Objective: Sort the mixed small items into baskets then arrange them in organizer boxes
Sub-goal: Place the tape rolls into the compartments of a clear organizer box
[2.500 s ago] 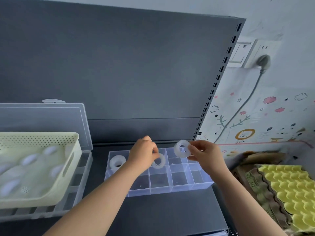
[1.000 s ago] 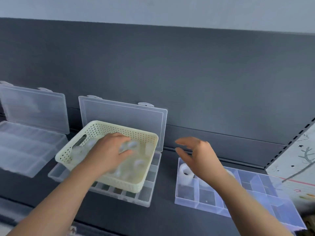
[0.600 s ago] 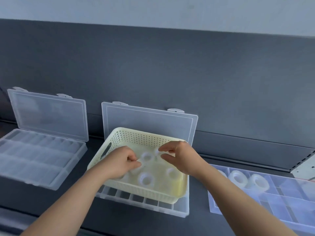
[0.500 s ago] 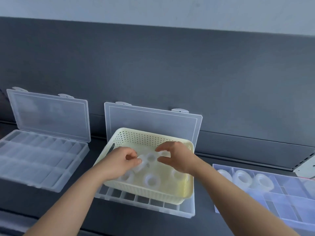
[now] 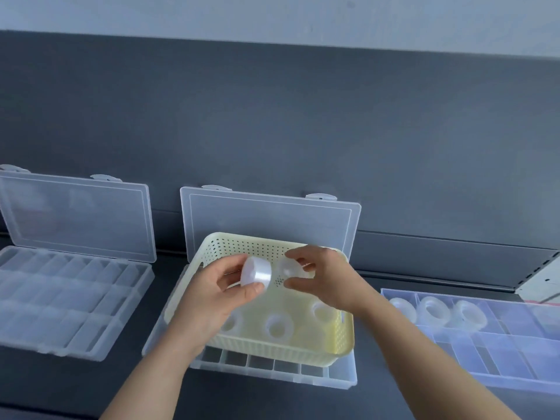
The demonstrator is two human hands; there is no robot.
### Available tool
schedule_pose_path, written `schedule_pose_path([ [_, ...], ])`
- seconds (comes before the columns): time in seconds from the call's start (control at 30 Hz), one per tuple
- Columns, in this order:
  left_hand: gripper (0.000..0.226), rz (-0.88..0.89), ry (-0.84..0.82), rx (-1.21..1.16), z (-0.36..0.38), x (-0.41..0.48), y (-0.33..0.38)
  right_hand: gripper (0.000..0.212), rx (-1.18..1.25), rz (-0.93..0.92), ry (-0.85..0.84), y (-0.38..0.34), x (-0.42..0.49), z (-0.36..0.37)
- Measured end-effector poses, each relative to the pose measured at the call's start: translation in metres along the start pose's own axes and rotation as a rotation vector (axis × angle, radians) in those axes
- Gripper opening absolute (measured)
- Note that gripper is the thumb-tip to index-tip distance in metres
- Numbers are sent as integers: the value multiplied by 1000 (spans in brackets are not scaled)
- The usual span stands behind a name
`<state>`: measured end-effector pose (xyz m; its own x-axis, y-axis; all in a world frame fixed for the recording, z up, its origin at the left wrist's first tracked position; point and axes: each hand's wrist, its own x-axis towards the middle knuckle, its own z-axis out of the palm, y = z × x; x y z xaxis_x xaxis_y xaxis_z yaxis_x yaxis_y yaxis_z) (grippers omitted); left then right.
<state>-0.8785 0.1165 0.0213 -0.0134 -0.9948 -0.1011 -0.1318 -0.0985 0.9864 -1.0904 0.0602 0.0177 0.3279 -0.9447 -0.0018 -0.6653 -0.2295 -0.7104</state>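
A pale yellow perforated basket (image 5: 344, 334) sits on top of an open clear organizer box (image 5: 272, 371). Three clear tape rolls (image 5: 277, 325) lie on the basket floor. My left hand (image 5: 212, 295) holds one tape roll (image 5: 256, 272) lifted above the basket. My right hand (image 5: 321, 283) pinches a second tape roll (image 5: 288, 269) just right of it. To the right, a bluish clear organizer box (image 5: 491, 356) holds three tape rolls (image 5: 433, 310) in its back row.
Another open clear organizer box (image 5: 60, 301) lies at the left with its lid (image 5: 75, 216) leaning against the dark back panel (image 5: 272, 116). All boxes sit on a dark shelf (image 5: 69, 386). The middle box's lid (image 5: 269, 219) stands upright behind the basket.
Both hands left the right organizer box, where three rolls now lie, reached into the basket, and each has lifted a tape roll out of it. The view swung left.
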Motion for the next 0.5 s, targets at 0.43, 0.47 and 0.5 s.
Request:
schedule_pose_path([
  [0.43, 32, 146, -291, -80, 227, 1, 40, 13, 437, 284, 546, 124, -154, -143],
  [0.47, 30, 149, -320, -37, 249, 4, 39, 11, 440, 307, 581, 138, -164, -153],
  [0.5, 31, 142, -344, 4, 270, 8, 36, 9, 446, 331, 612, 152, -174, -161],
])
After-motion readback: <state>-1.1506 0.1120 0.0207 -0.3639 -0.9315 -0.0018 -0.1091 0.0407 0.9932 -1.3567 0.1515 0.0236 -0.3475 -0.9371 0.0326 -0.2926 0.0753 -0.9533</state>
